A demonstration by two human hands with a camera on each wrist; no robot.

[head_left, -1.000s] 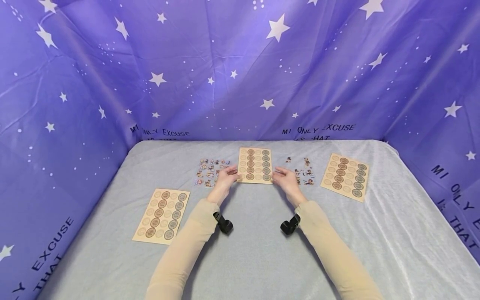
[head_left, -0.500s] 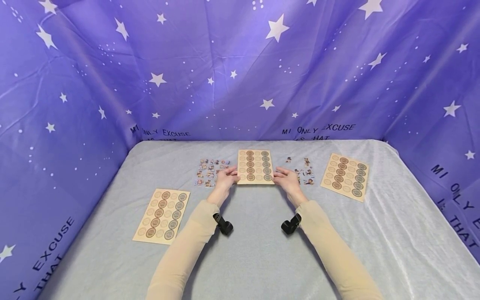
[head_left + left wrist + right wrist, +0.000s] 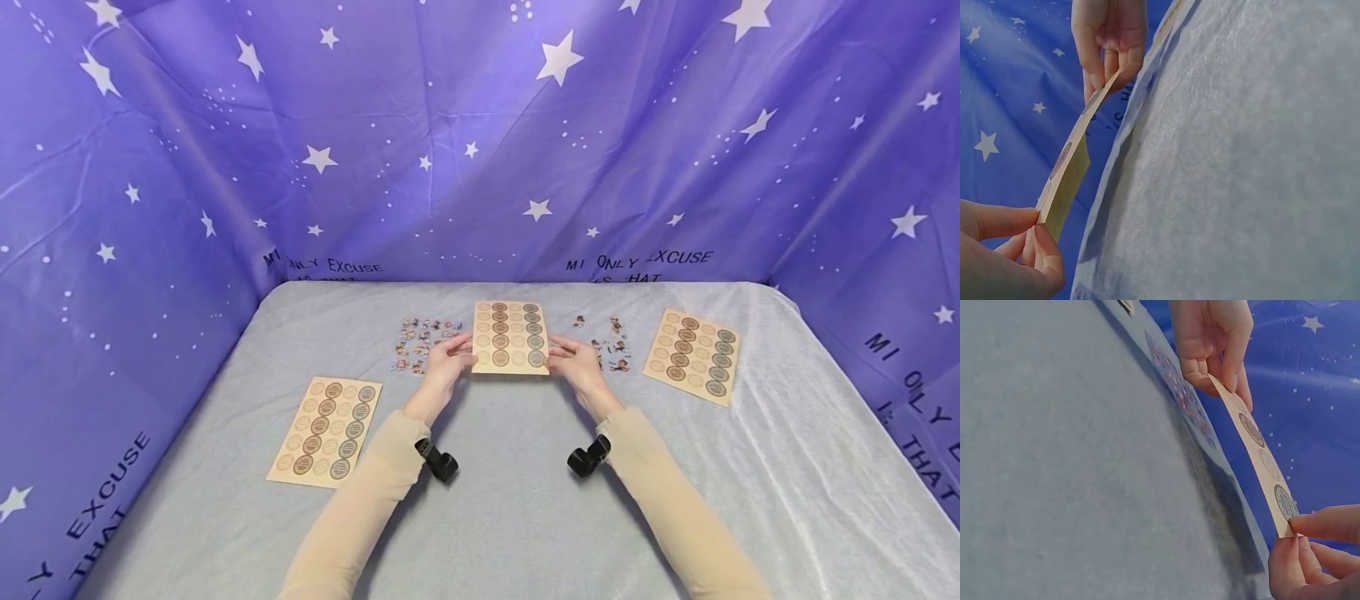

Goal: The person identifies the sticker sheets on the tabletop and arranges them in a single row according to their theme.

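Observation:
Between both hands is a tan sticker sheet (image 3: 510,337) with columns of round printed stickers, some pale, some brown, some grey. My left hand (image 3: 447,367) pinches its lower left corner between thumb and fingers, and my right hand (image 3: 576,367) pinches the lower right corner. In the left wrist view the sheet (image 3: 1067,172) is lifted off the table, tilted and slightly bent. The right wrist view shows a thumb on the printed face of the sheet (image 3: 1254,450), with fingers behind it.
Small cartoon-figure stickers (image 3: 411,345) lie left of the held sheet, and a second group (image 3: 618,344) lies right of it. Similar round-sticker sheets rest on the grey cloth: one sheet (image 3: 324,431) at front left, another sheet (image 3: 692,356) at right. Purple star-patterned curtains (image 3: 480,150) surround the table.
The held sheet has come slightly closer and looks a little larger, its bottom edge lower in the head view. Both hands keep their hold on its corners. The other sheets stay put.

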